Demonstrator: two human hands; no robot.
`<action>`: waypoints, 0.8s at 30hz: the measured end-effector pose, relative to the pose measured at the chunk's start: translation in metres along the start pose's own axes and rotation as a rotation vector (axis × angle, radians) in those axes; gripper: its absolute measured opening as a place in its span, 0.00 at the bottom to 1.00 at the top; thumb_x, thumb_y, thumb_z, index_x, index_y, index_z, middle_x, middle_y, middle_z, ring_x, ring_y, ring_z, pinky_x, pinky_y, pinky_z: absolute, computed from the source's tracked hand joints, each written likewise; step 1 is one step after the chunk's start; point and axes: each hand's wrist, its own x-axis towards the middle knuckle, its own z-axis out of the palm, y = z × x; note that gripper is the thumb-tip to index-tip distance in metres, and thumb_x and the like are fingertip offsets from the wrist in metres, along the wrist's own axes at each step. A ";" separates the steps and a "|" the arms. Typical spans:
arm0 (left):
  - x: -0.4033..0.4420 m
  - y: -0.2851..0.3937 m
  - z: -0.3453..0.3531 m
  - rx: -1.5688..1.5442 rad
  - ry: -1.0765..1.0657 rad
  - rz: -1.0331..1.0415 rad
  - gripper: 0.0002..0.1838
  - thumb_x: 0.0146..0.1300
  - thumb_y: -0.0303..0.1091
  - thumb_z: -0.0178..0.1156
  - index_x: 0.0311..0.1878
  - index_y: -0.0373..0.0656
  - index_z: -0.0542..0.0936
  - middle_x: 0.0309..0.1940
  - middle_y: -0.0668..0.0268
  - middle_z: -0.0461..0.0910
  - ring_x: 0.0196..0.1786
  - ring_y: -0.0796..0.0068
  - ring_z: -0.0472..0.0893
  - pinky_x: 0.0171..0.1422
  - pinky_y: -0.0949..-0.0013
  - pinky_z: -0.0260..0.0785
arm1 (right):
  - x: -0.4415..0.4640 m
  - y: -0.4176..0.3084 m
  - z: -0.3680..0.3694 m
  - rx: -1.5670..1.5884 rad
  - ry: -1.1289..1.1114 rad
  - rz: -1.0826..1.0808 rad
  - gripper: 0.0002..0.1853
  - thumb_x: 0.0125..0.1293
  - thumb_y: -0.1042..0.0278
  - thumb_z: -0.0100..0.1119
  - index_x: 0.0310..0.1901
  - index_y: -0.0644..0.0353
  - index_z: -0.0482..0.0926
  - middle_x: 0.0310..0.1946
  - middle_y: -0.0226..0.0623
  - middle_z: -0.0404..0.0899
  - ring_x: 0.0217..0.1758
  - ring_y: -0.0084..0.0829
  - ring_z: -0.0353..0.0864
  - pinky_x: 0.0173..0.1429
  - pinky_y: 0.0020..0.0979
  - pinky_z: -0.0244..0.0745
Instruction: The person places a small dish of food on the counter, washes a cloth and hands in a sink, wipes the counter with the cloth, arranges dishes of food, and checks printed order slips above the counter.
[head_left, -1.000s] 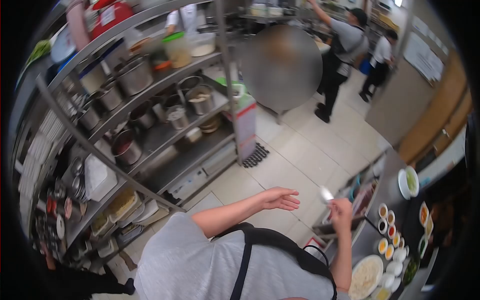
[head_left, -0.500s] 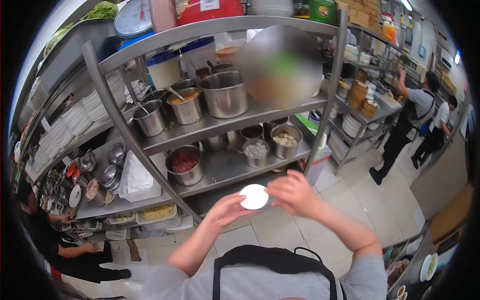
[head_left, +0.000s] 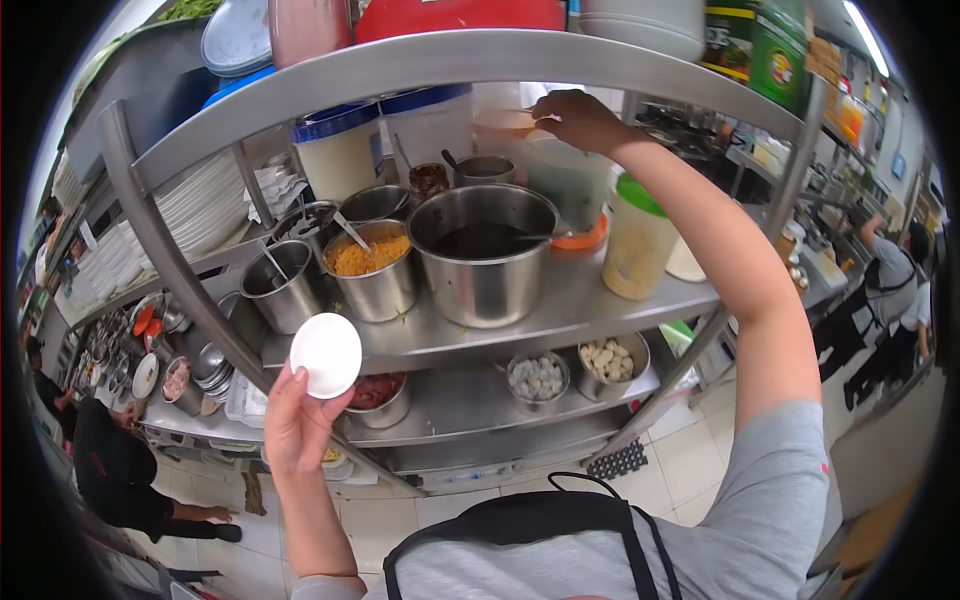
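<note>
My left hand grips a small white dish by its lower edge, tilted up in front of the shelf. My right hand reaches over the upper shelf to the back, above a translucent tub. Its fingers are pinched by a blurred orange-brown rim; what they hold, if anything, I cannot make out. In front of it stands a large steel pot of dark liquid. A steel pot of orange crumbly food with a spoon sits to its left.
A metal shelf upright rises at the left. Beside the right arm is a green-rimmed container. The lower shelf bears pots of red meat, pale pieces and whitish chunks. Other people work at left and far right.
My hands have parted: the left carried the white dish left, while the right left the dish and stretched up to the back of the upper shelf. The shelf now appears nearer.
</note>
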 end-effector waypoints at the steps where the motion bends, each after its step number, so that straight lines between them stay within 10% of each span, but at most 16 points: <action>1: 0.007 -0.002 0.002 -0.003 0.014 0.013 0.24 0.61 0.29 0.48 0.58 0.30 0.57 0.50 0.49 0.69 0.48 0.60 0.76 0.47 0.62 0.76 | 0.021 0.007 0.015 -0.046 -0.144 -0.018 0.11 0.53 0.63 0.58 0.37 0.59 0.77 0.37 0.39 0.77 0.43 0.40 0.75 0.47 0.36 0.69; 10: 0.051 -0.004 -0.018 -0.008 0.090 -0.001 0.24 0.61 0.28 0.48 0.58 0.26 0.57 0.48 0.47 0.69 0.47 0.58 0.76 0.45 0.60 0.77 | 0.102 0.012 0.092 -0.451 -0.627 -0.112 0.15 0.43 0.63 0.64 0.32 0.64 0.78 0.29 0.46 0.77 0.35 0.42 0.77 0.42 0.41 0.71; 24: 0.099 0.006 -0.036 0.014 -0.056 -0.101 0.24 0.60 0.28 0.48 0.57 0.24 0.57 0.45 0.45 0.71 0.43 0.56 0.78 0.39 0.59 0.79 | 0.104 0.039 0.072 -0.237 -0.377 0.040 0.16 0.43 0.63 0.64 0.32 0.64 0.77 0.29 0.45 0.78 0.36 0.40 0.78 0.42 0.39 0.72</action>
